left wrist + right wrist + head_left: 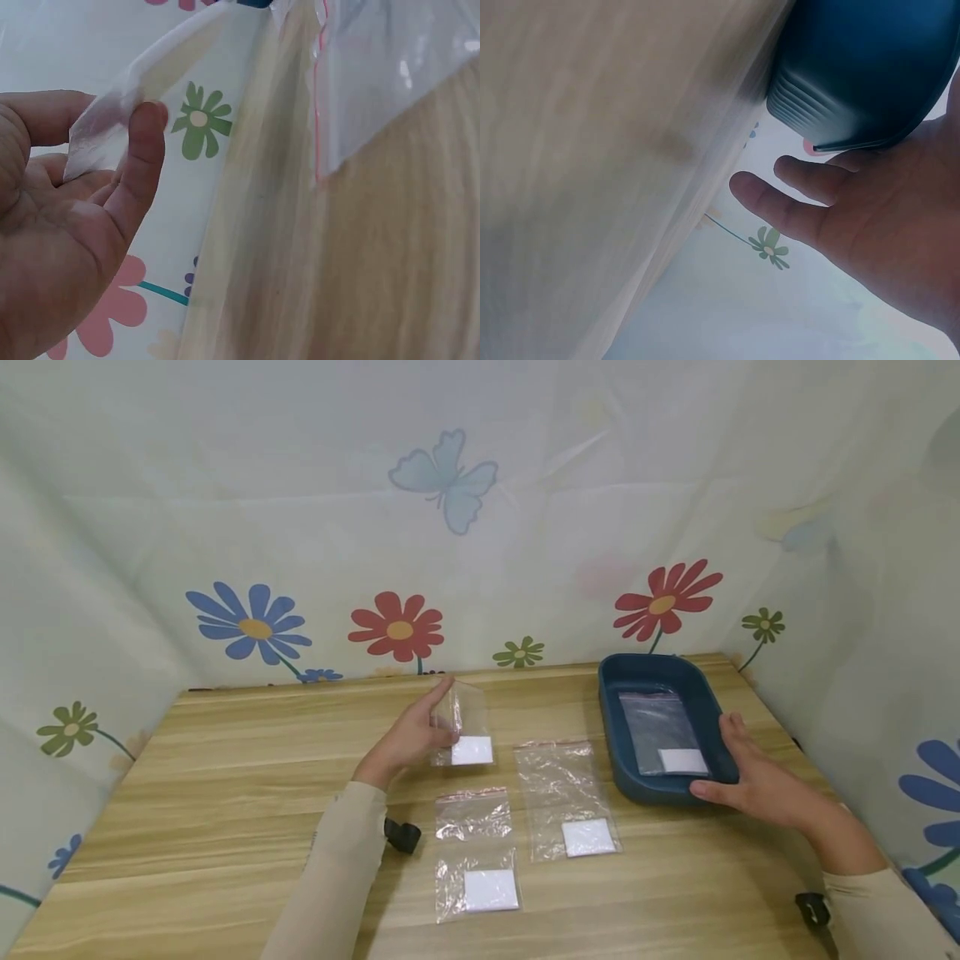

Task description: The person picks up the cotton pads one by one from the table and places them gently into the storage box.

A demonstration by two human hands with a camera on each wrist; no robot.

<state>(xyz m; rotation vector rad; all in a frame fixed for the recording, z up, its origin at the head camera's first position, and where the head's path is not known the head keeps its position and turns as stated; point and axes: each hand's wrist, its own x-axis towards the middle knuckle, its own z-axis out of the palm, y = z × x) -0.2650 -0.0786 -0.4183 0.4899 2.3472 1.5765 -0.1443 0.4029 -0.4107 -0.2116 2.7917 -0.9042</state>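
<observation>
In the head view my left hand [408, 737] pinches a clear plastic bag [471, 714] with a white patch at its lower right corner. The left wrist view shows the bag's edge [101, 131] between thumb and fingers. My right hand [772, 789] rests against the near right corner of a dark blue plastic bin [626, 787], thumb at the front and fingers along the side. From the right wrist, the fingers [780, 206] look extended beside the bin's outer wall. Inside the bin lies a clear zip bag [652, 727] with a white patch.
Two more clear zip bags with white patches lie on the wooden table [247, 793]: a smaller bag [472, 856] at the front and a larger bag [551, 781] left of the bin. A flowered cloth [322, 535] hangs behind the table's back edge.
</observation>
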